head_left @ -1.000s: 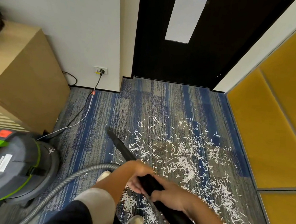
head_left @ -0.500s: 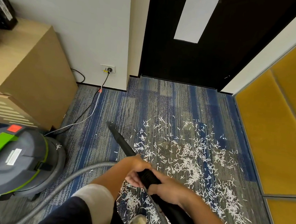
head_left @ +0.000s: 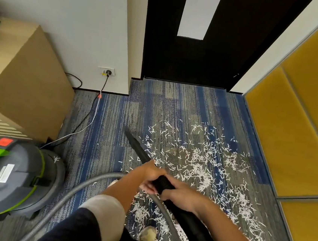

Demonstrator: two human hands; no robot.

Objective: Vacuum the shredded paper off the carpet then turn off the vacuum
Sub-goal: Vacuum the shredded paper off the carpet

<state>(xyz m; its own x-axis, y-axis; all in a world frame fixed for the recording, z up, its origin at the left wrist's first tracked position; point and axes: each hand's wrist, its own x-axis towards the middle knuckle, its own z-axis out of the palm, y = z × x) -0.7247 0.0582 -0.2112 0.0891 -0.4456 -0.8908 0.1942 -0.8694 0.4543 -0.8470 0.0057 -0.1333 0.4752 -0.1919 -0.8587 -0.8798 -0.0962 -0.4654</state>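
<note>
The left hand curled around the black vacuum wand, and the right hand gripped it just behind. The wand's tip sat at the left edge of the shredded paper scattered across the carpet. The canister vacuum stood to the left.

Cropped at left edge: vacuum canister, label print too blurred to read. Hidden under left hand and right hand: wand grip section. Smeared nozzle tip, possibly touching carpet.
</note>
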